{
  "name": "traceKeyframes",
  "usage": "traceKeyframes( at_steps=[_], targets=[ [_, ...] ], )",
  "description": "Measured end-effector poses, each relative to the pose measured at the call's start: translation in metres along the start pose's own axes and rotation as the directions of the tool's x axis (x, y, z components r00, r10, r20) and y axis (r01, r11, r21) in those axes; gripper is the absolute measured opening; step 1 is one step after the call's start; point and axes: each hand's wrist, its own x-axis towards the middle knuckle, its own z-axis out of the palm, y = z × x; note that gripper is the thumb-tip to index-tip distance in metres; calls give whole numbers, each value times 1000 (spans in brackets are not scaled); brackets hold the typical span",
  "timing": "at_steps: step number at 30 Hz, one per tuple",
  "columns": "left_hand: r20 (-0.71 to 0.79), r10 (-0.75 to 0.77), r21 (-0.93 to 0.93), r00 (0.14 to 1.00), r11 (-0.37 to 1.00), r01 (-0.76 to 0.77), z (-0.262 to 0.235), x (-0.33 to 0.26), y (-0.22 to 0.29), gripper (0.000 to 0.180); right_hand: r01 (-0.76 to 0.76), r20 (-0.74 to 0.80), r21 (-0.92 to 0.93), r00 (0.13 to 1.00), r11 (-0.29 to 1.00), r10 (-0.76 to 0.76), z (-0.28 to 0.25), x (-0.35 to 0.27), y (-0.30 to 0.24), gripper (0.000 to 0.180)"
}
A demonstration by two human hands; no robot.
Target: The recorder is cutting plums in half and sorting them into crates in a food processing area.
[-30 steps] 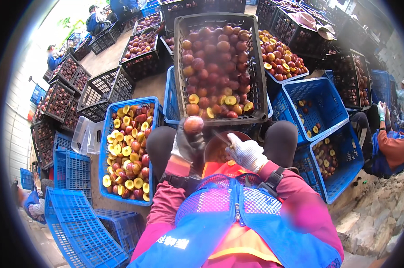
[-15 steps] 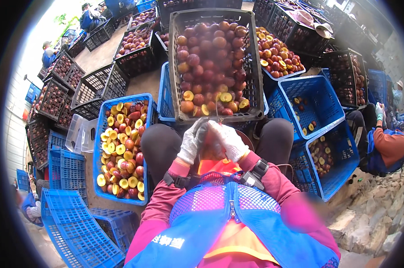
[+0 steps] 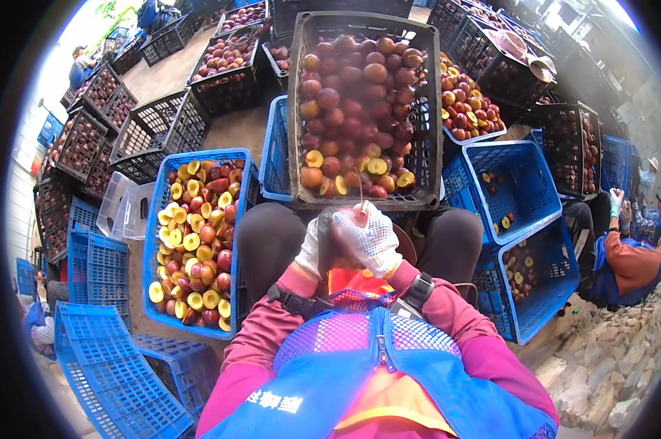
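Both of my gloved hands meet over my lap, just in front of a black crate (image 3: 447, 175) of whole plums (image 3: 352, 88). My right hand (image 3: 370, 240) is closed around a thin-bladed tool (image 3: 364, 208), whose narrow metal end points up and away. A bit of red shows beside it. Close against it, my left hand (image 3: 316, 245) has curled fingers; whatever they grip is hidden. A few halved plums (image 3: 377, 166) with yellow flesh lie at the crate's near end. The black crate rests on a blue crate (image 3: 275, 157).
To my left stands a blue crate (image 3: 149, 245) full of halved plums. Two blue crates (image 3: 546, 271) at my right hold a few halves. Stacked blue crates (image 3: 100, 271), a clear bin (image 3: 122, 212) and black plum crates surround me. Another person (image 3: 630, 256) sits at the right.
My hands have shifted slightly and the right one has turned, its back now showing more with the tool's metal end above it. The view has tilted a little.
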Motion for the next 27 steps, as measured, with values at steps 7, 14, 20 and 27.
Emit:
traceKeyframes(
  at_steps=[7, 14, 20, 27],
  targets=[
    [119, 65, -143, 991, 989, -48, -4, 9, 42, 18, 187, 89, -131, 980, 973, -177, -21, 21, -35, 46],
    [213, 33, -180, 977, 984, 6, -2, 12, 37, 41, -127, 261, 318, 964, 940, 42, -67, 25, -40, 37],
    [109, 15, -99, 994, 995, -4, 10, 7, 56, 48, -115, 252, 411, 968, 904, 9, -86, 24, -34, 36],
    [229, 183, 250, 956, 938, -239, 7, 1, 37, 59, 448, 208, -112, 884, 887, -420, -95, 8, -46, 50]
  ],
)
